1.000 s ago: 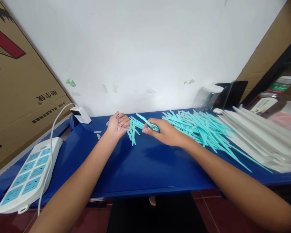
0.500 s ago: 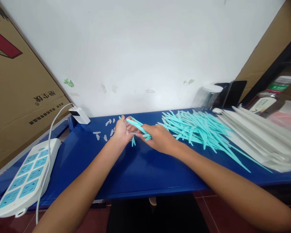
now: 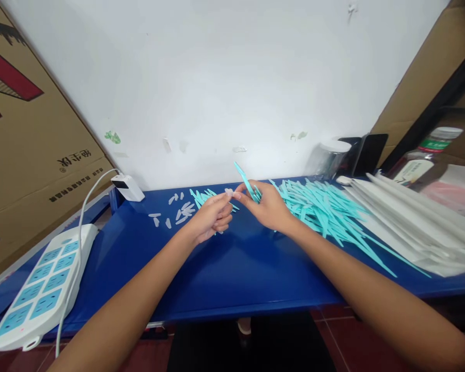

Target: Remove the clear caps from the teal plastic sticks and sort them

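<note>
My left hand [image 3: 212, 218] is closed, pinching a small translucent white plastic piece [image 3: 229, 192] between thumb and forefinger. My right hand [image 3: 270, 207] has its thumb and fingertip against the right end of that piece. Slim teal plastic sticks [image 3: 243, 174] lie in the right hand's grip, one pointing up and left past its fingers; how many is unclear. Behind the left hand is a small group of teal sticks [image 3: 201, 196], partly hidden. Several loose translucent pieces [image 3: 185, 211] are scattered left of it. A large heap of teal sticks [image 3: 325, 214] lies right of my right hand.
On the blue table [image 3: 232, 279], a white power strip [image 3: 42, 289] and a plugged-in charger [image 3: 127, 187] stand left. White plastic sleeves [image 3: 406, 222], a clear jar [image 3: 331, 157] and a bottle [image 3: 422, 160] are right. A white wall [image 3: 225, 93] rises behind.
My left hand has turned over, from palm up to a closed pinch on the translucent piece. The right hand has moved right and its sticks now point more upward. The loose pieces and small stick group are less covered.
</note>
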